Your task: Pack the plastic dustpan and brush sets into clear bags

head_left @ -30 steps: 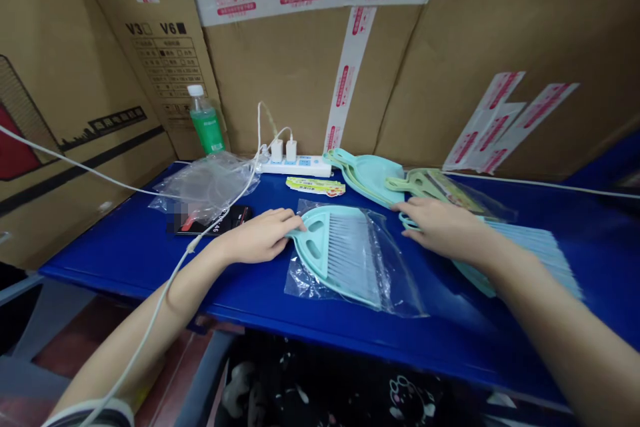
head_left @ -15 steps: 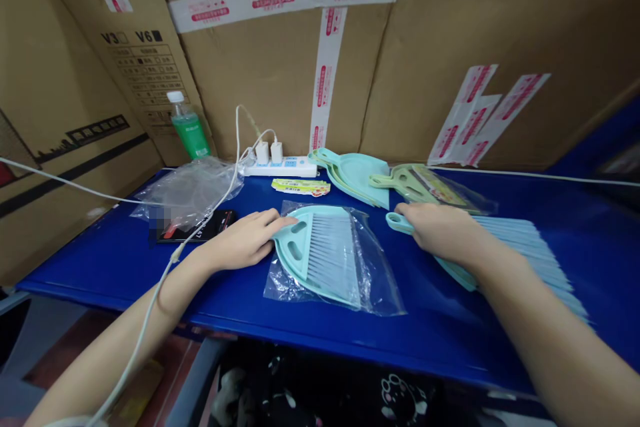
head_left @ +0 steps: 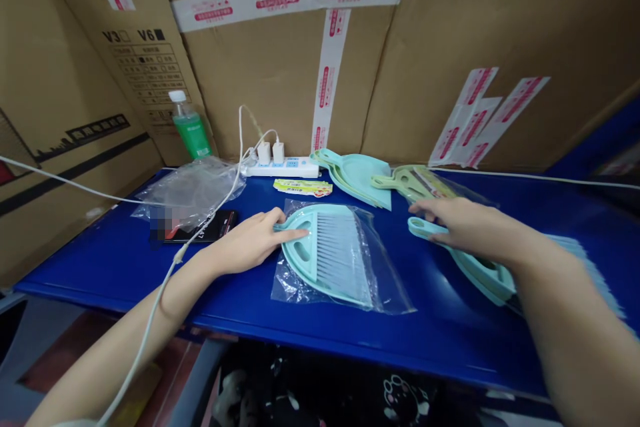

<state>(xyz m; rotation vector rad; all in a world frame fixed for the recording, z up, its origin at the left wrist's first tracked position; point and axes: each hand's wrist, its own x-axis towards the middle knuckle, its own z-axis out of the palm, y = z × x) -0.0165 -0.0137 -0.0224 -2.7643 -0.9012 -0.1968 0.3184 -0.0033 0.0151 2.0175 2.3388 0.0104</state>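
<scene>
One blue brush set (head_left: pixel 475 271), frame right, now lies farther from the central bagged set (head_left: pixel 323 253), parting them; left hand (head_left: pixel 250 240) grips the latter; right hand (head_left: pixel 467 230): grasp unclear.

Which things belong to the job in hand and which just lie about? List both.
In the job:
- brush set at the left hand, with its clear bag
- blue brush at the right hand
- likely the stacked dustpans and green brush

Seemingly lying about:
- bottle
- phone
- power strip
</scene>
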